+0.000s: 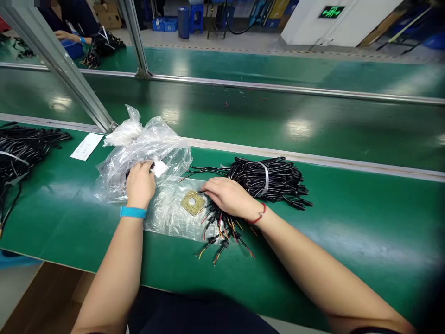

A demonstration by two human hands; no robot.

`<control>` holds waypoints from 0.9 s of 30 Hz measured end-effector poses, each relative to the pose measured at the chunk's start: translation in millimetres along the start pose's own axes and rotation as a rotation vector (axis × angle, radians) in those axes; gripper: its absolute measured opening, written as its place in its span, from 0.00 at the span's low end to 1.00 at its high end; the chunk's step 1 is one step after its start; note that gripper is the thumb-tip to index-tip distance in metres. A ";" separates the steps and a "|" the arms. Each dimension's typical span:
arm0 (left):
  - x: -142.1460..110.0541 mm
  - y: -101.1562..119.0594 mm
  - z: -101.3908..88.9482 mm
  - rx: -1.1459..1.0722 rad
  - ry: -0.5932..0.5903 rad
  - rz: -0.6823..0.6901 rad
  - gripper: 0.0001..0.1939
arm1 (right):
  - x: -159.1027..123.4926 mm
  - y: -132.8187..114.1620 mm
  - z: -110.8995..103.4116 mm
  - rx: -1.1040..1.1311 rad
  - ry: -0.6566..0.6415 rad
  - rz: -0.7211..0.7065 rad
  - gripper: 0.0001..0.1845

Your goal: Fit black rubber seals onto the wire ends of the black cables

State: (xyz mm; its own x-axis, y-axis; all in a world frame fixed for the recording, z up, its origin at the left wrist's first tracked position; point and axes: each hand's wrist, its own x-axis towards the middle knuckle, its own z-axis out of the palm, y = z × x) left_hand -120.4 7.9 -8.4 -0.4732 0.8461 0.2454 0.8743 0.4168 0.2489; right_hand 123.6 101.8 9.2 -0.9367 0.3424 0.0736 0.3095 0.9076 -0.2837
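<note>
My left hand (140, 183), with a blue wristband, reaches into a crumpled clear plastic bag (146, 146) on the green table (347, 218); its fingers curl round something dark inside that I cannot make out, beside a small white tag (160, 168). My right hand (227, 197), a red string on its wrist, lies with bent fingers on the loose wire ends (222, 232) of a black cable bundle (271, 178) tied with a clear band. Its fingertips sit by a small tan square pad with a hole (192, 202) that rests on flat plastic.
Another black cable bundle (21, 150) lies at the left edge, with a white paper slip (86, 146) near it. A slanted metal frame post (66, 69) stands behind the bag. A green conveyor belt (260, 120) runs beyond. Another person's hand (64, 35) works at far top left.
</note>
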 end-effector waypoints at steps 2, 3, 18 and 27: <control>0.4 3.9 7.2 0.108 -0.005 -0.002 0.17 | -6.5 1.4 3.3 0.049 0.016 -0.008 0.10; 0.6 6.2 9.9 0.135 -0.001 -0.008 0.17 | -8.1 1.8 4.9 0.056 0.017 -0.019 0.10; -10.3 24.2 5.5 -0.336 0.089 0.116 0.10 | 7.7 1.0 -2.0 -0.127 -0.258 -0.058 0.12; -21.7 50.9 -1.6 -0.920 -0.135 -0.010 0.09 | 25.8 -15.8 -8.5 -0.142 -0.298 0.132 0.09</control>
State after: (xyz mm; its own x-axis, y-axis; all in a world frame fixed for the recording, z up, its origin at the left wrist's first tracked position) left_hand -65.8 10.2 0.5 -0.4134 0.8993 0.1427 0.4133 0.0457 0.9094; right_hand 95.9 98.4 23.7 -0.8871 0.3926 -0.2426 0.4316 0.8919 -0.1348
